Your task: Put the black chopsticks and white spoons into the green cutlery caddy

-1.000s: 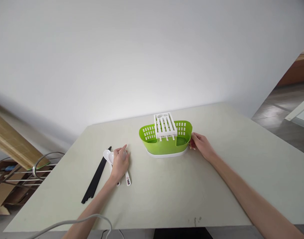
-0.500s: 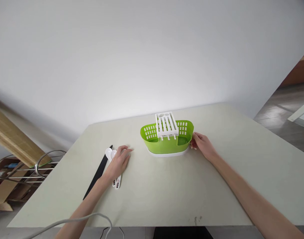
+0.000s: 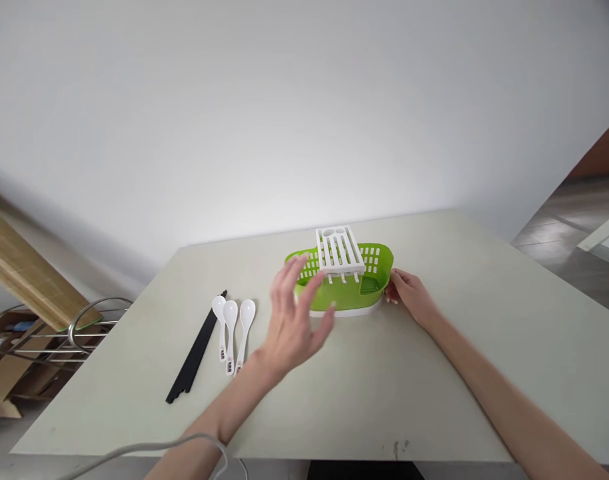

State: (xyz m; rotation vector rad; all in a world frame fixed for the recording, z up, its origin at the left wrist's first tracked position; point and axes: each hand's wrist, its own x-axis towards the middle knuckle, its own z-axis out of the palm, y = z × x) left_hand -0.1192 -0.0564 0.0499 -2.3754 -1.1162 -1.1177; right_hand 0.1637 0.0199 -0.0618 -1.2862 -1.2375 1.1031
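Note:
A green plastic cutlery basket [image 3: 337, 293] with a white base stands on the table, a white slotted rack [image 3: 340, 250] across its top. My left hand [image 3: 295, 320] is raised before the basket's left end, fingers spread and holding nothing; it hides part of that end. At the right end, my right hand [image 3: 408, 293] has its fingers closed on the basket's side, fingertips partly hidden. Left of my left hand lie three white spoons [image 3: 230, 327], the lower handle of one covered by my forearm. Beside them are black chopsticks [image 3: 197, 353], bundled together.
The pale table [image 3: 384, 380] meets a white wall [image 3: 304, 120] at its back edge. A grey cable [image 3: 149, 445] crosses over my left forearm. Off the table's left side are a metal rack [image 3: 79, 337] and a cardboard box [image 3: 14, 380].
My left hand has lifted from beside the spoons and moved right to the basket, its fingers now spread. The spoons are uncovered. My right hand stays at the basket's right end.

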